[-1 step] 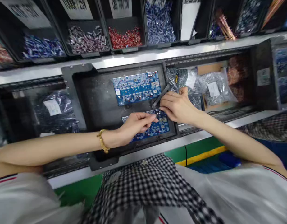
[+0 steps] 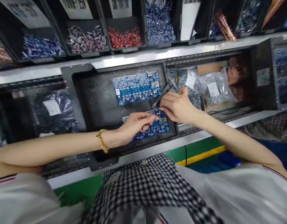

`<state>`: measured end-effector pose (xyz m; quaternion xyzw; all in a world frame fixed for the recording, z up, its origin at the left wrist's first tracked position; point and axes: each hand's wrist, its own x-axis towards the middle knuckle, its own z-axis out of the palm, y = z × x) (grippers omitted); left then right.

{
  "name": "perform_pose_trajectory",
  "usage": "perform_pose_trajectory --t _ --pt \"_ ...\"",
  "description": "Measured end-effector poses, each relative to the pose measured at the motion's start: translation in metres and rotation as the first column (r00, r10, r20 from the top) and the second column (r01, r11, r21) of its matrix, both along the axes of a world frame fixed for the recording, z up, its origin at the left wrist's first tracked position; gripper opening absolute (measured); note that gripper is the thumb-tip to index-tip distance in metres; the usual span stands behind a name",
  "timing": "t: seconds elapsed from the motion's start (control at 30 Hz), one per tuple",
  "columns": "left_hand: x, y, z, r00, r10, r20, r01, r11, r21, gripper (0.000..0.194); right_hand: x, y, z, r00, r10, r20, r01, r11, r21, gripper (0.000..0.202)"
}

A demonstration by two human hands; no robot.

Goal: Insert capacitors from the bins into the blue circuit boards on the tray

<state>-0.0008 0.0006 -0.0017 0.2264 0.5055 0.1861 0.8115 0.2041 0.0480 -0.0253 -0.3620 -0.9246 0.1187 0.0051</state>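
Observation:
My left hand point(image 2: 136, 126) is pinched closed above the near blue circuit board point(image 2: 163, 124), with the thumb and forefinger pressed together. Anything between those fingertips is too small to make out. At the upper right corner of the same board, my right hand point(image 2: 177, 104) has its fingers curled together; what they hold, if anything, is hidden. A grey bar point(image 2: 161, 95) lies slanted right beside those fingers. Farther back, a second blue circuit board point(image 2: 136, 87) lies flat. Both boards sit in a black tray point(image 2: 94, 93), and my left hand and wrist cover part of the near one.
Behind a metal rail point(image 2: 125, 59), bins hold blue parts point(image 2: 159, 23), red parts point(image 2: 125, 37) and purplish parts point(image 2: 87, 39). Plastic bags with labels lie right point(image 2: 213, 87) and left point(image 2: 57, 107) of the tray. Copper-coloured wires point(image 2: 226, 28) stick out of a bin.

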Motion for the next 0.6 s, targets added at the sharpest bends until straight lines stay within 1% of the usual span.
perform_pose_trajectory --t 0.1,0.17,0.23,0.3,0.37,0.43,0.5,0.57,0.6 --pt "-0.001 0.001 -0.003 1.0 0.024 -0.003 -0.024 1.0 -0.013 0.02 0.0 -0.002 0.001 1.0 0.003 0.02 -0.004 1.0 0.007 0.027" --pt "-0.001 0.003 -0.002 0.999 0.035 -0.024 -0.035 0.999 -0.02 0.018 0.0 -0.002 0.001 0.999 0.022 0.036 -0.022 0.999 0.024 0.027" --pt "0.0 0.004 -0.001 0.998 0.053 -0.027 -0.054 0.998 -0.037 0.02 -0.001 -0.001 0.001 0.998 0.037 0.058 -0.039 0.999 0.034 0.026" --pt "0.001 0.006 0.001 0.997 0.076 -0.021 -0.077 0.995 -0.066 0.025 -0.002 0.0 0.002 0.997 0.032 0.075 -0.033 0.999 0.018 0.026" --pt "0.003 0.005 0.002 0.994 0.105 -0.026 -0.107 0.99 -0.089 0.028 -0.004 0.0 0.007 0.998 -0.002 0.059 0.004 1.0 -0.028 0.027" --pt "0.005 0.002 0.003 0.991 0.129 -0.038 -0.132 0.986 -0.099 0.031 -0.009 -0.003 0.015 0.997 -0.063 -0.04 0.058 0.992 -0.114 0.026" --pt "0.006 0.0 0.005 0.99 0.135 -0.03 -0.138 0.985 -0.107 0.035 -0.016 -0.006 0.026 0.975 -0.113 -0.193 0.071 0.975 -0.211 0.022" --pt "0.0 0.008 0.01 0.991 0.132 0.017 -0.129 0.984 -0.123 0.037 -0.024 -0.005 0.035 0.946 -0.122 -0.301 0.042 0.965 -0.257 0.018" --pt "-0.008 0.018 0.013 0.991 0.127 0.051 -0.12 0.985 -0.121 0.038 -0.027 0.0 0.038 0.943 -0.115 -0.313 0.035 0.968 -0.249 0.018"
